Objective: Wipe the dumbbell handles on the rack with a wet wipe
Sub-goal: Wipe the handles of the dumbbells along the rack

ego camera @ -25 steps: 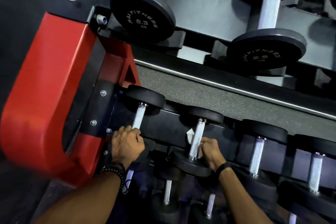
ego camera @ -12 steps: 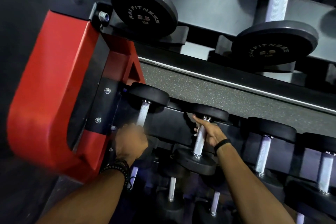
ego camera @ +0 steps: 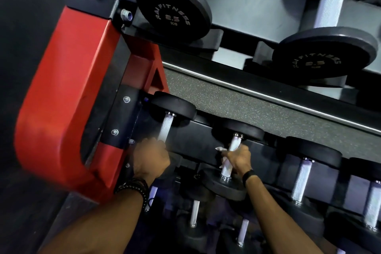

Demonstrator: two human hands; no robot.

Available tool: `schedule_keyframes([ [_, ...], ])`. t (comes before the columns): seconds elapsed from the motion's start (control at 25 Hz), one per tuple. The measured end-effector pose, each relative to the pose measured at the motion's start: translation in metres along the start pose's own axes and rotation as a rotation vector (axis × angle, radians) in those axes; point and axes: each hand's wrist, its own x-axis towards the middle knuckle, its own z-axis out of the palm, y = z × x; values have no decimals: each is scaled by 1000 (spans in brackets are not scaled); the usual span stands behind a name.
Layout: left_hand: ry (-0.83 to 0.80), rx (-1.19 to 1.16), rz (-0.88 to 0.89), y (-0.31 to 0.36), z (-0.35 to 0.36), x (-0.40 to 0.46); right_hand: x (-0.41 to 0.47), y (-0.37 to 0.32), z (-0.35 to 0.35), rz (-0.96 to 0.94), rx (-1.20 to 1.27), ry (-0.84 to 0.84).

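Two hands on the rack's middle shelf, one bracing, one wiping.

Head view: the right hand curls round the second handle from the left with the wipe pinched against it, a white corner poking out beside the thumb; wrapping the cloth round the bar likely lets one stroke along it clean the knurling all the way round. The left hand is closed at the foot of the first handle, apparently gripping it to steady the body while leaning in, though motion blur keeps me from being certain what the fingers hold. Each dumbbell lies tilted in its cradle on the rack, handles bare and facing up, so the bars can be reached without lifting anything. More handles wait to the right and on the shelf below.
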Motion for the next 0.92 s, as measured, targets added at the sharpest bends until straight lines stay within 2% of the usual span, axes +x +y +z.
schedule_keyframes([
  [0.08, 17, -1, 4, 0, 0, -1, -20, 12, -9, -31, -217, -4],
  [0.12, 26, -6, 5, 0, 0, -2, -32, 18, -14, -47, -264, -13],
  [0.2, 24, -9, 1, 1, -1, -2, -43, 25, -21, -142, -279, 72],
  [0.32, 16, 7, 1, 1, 0, -1, -23, 6, -29, -246, -86, 261],
  [0.44, 17, 9, -6, 1, -1, -3, -14, 5, -30, -290, 170, 310],
  [0.52, 23, 10, -6, 2, -1, -2, -21, 40, -24, -241, 251, 206],
  [0.64, 33, 10, 5, 1, 0, -2, -34, 82, -20, -134, 136, 73],
  [0.68, 25, 8, 8, 2, -1, -2, -28, 75, -19, -115, 153, 104],
  [0.8, 21, 15, 8, 3, -2, -3, -4, 13, -15, -121, 256, 398],
  [0.88, 35, 22, 15, 2, -2, -2, 1, -6, -13, -92, 240, 434],
  [0.92, 37, 21, 23, 2, -2, -2, -2, 1, -13, -83, 143, 377],
])
